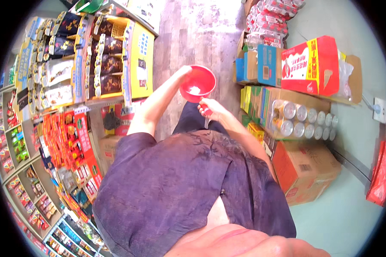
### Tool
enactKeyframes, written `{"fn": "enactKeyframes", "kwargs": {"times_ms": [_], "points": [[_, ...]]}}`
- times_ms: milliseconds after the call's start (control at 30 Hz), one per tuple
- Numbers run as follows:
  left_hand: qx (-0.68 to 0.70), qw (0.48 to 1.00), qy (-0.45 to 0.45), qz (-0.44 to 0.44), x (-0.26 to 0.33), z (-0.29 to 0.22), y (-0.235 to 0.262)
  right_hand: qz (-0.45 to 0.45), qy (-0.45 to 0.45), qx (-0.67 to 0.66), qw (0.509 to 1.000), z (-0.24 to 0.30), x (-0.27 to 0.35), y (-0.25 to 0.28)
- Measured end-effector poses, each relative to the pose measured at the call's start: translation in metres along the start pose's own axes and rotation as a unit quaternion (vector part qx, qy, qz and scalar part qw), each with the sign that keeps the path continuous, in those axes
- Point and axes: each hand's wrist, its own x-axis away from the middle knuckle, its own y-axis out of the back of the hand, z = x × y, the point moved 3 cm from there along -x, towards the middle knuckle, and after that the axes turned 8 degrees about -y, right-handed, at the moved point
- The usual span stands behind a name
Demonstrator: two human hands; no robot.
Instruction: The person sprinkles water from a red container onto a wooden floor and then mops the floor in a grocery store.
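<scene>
Item: red plastic funnel (pixel 197 83), held out in front of your body above the wooden floor (pixel 193 25).
Left hand (pixel 184 73): grip closed on the funnel's rim at its left side.
Right hand (pixel 212 109): grip closed around the red spout beneath the bowl.
Surroundings: snack shelves (pixel 68 64) to your left; stacked cartons (pixel 304 64) and shrink-wrapped cans (pixel 302 120) to your right.
</scene>
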Motion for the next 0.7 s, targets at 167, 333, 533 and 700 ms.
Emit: {"fn": "enactKeyframes", "kwargs": {"times_ms": [167,333,533,700], "points": [[0.18,0.981,0.017,0.069,-0.019,0.027,-0.01,0.003,0.0,-0.055,0.998,0.026,-0.033,-0.017],[0.364,0.918,0.149,0.045,-0.08,0.026,-0.037,-0.051,-0.017,-0.034,0.998,0.043,-0.059,-0.023],[0.756,0.602,0.111,0.234,-0.19,-0.196,-0.044,-0.097,0.027,-0.091,0.991,0.095,-0.068,-0.001],[0.559,0.806,-0.16,0.11,-0.19,-0.403,0.075,-0.126,0.062,-0.031,0.99,0.131,-0.063,-0.018]]}}
